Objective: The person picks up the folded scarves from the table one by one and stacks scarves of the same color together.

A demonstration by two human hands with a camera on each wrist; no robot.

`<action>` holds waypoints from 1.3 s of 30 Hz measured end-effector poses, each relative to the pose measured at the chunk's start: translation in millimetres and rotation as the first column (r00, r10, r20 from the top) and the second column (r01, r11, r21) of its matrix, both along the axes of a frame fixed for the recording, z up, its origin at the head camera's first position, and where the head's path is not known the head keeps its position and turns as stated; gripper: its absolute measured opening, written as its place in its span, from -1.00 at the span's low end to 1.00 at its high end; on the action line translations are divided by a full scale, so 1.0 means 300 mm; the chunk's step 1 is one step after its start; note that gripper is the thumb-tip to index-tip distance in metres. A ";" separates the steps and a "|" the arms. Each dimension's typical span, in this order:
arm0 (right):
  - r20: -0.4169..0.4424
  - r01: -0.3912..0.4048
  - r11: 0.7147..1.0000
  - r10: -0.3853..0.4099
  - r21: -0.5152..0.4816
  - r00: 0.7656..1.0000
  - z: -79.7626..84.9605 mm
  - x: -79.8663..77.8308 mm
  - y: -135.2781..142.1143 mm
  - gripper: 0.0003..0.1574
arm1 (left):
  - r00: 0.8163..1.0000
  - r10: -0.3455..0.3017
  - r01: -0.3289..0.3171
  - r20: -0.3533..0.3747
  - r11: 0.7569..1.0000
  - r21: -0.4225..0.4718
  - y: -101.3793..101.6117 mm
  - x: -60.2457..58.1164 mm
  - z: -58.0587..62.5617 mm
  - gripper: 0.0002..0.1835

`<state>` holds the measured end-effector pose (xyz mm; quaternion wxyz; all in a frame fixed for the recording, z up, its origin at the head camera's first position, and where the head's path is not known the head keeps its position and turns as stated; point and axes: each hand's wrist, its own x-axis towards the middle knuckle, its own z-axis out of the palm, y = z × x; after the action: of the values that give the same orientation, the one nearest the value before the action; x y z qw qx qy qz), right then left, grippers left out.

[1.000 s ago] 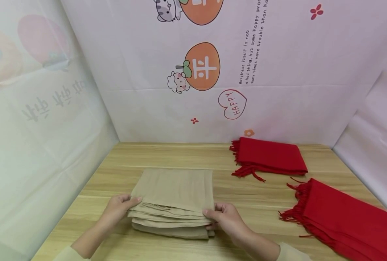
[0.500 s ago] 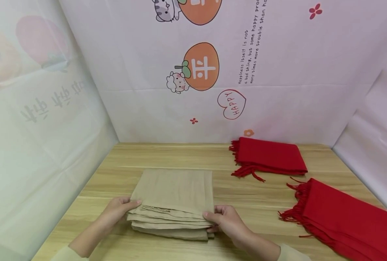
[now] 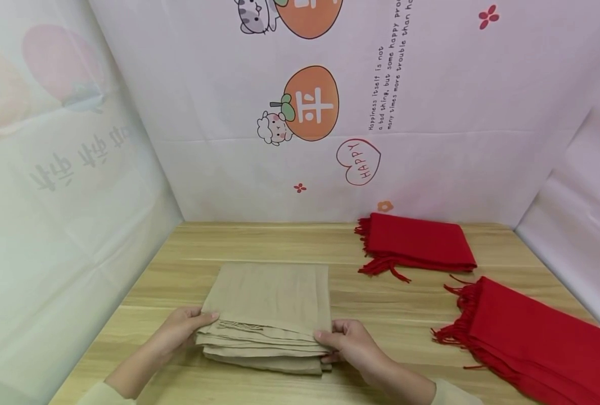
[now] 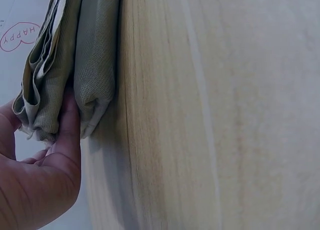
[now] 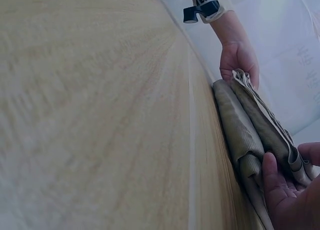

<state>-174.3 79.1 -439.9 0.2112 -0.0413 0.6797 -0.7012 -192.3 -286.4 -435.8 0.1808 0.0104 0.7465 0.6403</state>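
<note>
A beige scarf (image 3: pixel 271 292) lies on the table, folded into a thick squarish stack of layers, with a bit of fringe showing at its near edge. At its near left corner my left hand (image 3: pixel 180 326) pinches the upper layers, thumb on top and fingers beneath. My right hand (image 3: pixel 352 344) grips the near right corner the same way. In the left wrist view, the fingers (image 4: pixel 67 132) reach between the upper folds and a lower fold of the scarf (image 4: pixel 95 55). The right wrist view shows both hands at opposite ends of the scarf (image 5: pixel 240 122).
A folded red fringed scarf (image 3: pixel 418 243) lies at the back right of the wooden table (image 3: pixel 178 261). Another red scarf (image 3: pixel 537 332) lies at the right, running out of the frame. A printed white cloth (image 3: pixel 219 157) hangs behind the table, with more white cloth on both sides.
Both hands have shifted very slightly toward the person, and the scarf's near edge has come along with them. Their hold looks the same, and the red scarves have stayed put.
</note>
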 end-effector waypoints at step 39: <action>-0.046 -0.130 0.986 0.136 0.107 0.990 0.057 -0.017 0.081 -0.42 | 0.983 0.041 -0.114 -0.180 0.902 -0.416 -0.004 0.018 0.084 -0.26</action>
<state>-179.4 103.3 -422.8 0.2413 -0.0942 0.7164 -0.6478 -187.0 -287.6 -410.7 0.0899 -0.0056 0.8802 0.4659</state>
